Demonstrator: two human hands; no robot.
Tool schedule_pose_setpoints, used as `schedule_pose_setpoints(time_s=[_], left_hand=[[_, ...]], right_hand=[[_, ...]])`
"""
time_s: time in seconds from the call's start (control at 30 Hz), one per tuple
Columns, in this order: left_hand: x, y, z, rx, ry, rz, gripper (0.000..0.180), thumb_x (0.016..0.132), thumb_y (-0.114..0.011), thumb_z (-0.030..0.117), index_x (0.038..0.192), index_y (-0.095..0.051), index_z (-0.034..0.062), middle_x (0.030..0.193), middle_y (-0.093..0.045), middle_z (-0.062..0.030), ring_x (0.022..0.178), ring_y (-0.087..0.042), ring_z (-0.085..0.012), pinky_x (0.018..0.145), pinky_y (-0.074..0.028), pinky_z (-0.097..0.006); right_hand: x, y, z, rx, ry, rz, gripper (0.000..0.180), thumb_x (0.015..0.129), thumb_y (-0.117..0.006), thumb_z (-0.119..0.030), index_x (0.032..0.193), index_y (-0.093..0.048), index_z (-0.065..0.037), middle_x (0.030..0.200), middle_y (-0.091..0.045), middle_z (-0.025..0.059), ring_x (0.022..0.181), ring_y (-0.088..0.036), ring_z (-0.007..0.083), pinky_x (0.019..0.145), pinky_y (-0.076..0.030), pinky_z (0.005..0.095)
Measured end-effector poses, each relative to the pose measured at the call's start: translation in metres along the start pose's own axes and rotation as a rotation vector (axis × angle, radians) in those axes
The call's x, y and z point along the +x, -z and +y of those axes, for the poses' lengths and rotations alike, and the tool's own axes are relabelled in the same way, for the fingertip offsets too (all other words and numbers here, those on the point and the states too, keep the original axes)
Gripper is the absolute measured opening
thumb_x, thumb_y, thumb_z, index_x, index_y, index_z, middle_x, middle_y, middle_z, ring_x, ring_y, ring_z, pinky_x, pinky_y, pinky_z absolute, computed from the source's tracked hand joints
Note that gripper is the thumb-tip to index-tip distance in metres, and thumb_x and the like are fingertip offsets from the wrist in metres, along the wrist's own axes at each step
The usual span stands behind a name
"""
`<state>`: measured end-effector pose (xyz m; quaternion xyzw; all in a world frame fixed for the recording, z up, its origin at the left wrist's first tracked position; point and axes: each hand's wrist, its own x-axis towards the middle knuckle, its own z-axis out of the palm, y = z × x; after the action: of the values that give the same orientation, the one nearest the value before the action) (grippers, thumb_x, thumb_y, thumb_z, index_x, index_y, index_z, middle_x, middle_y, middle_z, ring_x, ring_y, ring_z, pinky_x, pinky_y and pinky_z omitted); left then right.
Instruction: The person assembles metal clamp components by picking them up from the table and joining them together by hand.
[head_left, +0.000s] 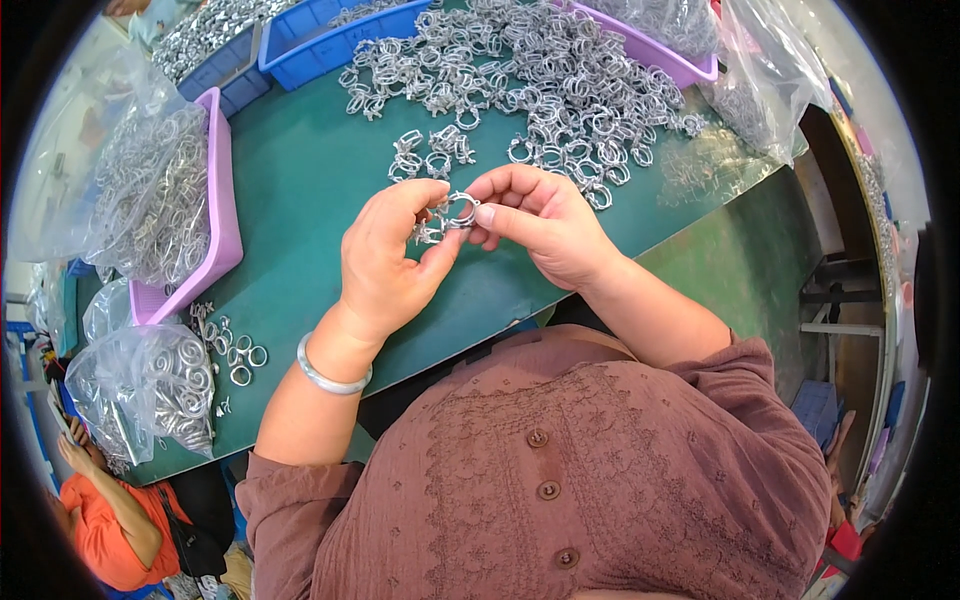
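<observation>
Both of my hands meet over the green table, around a silver metal ring [466, 197] with small lugs on its rim. My right hand [562, 232] is closed, thumb and fingers pinching the ring at its right side. My left hand [383, 255], its wrist in a pale bangle [335, 380], is closed on the ring's left side. More small silver metal pieces [430, 232] show between the left thumb and fingers; their exact shape is hard to make out. Just beyond my hands lies a small cluster of similar silver rings [438, 158].
A large heap of silver rings [570, 90] covers the table's far side. Blue bins [300, 68] stand behind it. At the left are a purple tray [222, 200] with bagged rings and a clear bag [180, 395] of spiral metal pieces. Another person [120, 530] sits lower left.
</observation>
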<state>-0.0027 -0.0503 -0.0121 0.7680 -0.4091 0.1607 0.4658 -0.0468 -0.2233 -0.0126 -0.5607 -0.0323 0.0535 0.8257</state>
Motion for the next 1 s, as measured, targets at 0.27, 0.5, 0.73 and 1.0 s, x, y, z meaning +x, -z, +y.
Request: schedule_pose_setpoints(time_s=[0.27, 0.5, 0.73, 1.0], left_hand=[[0.0, -0.0008, 0.0001, 0.03, -0.062, 0.022, 0.042, 0.063, -0.069, -0.005, 0.101, -0.053, 0.0012, 0.085, -0.058, -0.0078, 0.07, -0.054, -0.0143, 0.063, -0.045, -0.025], [0.0007, -0.0008, 0.0002, 0.055, -0.082, 0.026, 0.042, 0.063, -0.069, -0.005, 0.101, -0.053, 0.0013, 0.085, -0.058, -0.0088, 0.07, -0.055, -0.0152, 0.062, -0.046, -0.025], [0.0018, -0.0022, 0.0023, 0.046, -0.053, 0.041, 0.038, 0.062, -0.07, 0.002, 0.096, -0.055, 0.0069, 0.086, -0.061, -0.0071, 0.072, -0.058, -0.0228, 0.058, -0.047, -0.03], [0.0016, -0.0011, 0.0009, 0.062, -0.075, 0.006, 0.042, 0.063, -0.071, -0.003, 0.101, -0.054, 0.0011, 0.085, -0.059, -0.0085, 0.07, -0.056, -0.0151, 0.063, -0.046, -0.025]], right_hand=[[0.0006, -0.001, 0.0007, 0.007, -0.012, 0.009, 0.016, 0.08, -0.058, -0.007, 0.095, -0.056, 0.001, 0.081, -0.061, 0.0049, 0.069, -0.056, 0.0088, 0.063, -0.046, 0.0209], [0.0003, -0.0016, 0.0001, 0.037, -0.028, 0.015, 0.017, 0.08, -0.058, -0.008, 0.095, -0.056, 0.001, 0.081, -0.061, 0.0049, 0.068, -0.056, 0.009, 0.062, -0.046, 0.021], [0.0001, -0.0005, -0.0001, 0.066, -0.06, 0.019, 0.016, 0.08, -0.058, -0.008, 0.094, -0.056, 0.0, 0.08, -0.062, 0.0051, 0.067, -0.057, 0.009, 0.061, -0.046, 0.0211], [0.0002, 0.0001, 0.0003, 0.085, -0.083, 0.022, 0.015, 0.08, -0.058, -0.007, 0.092, -0.056, -0.001, 0.08, -0.062, 0.005, 0.067, -0.057, 0.0091, 0.061, -0.046, 0.0212]])
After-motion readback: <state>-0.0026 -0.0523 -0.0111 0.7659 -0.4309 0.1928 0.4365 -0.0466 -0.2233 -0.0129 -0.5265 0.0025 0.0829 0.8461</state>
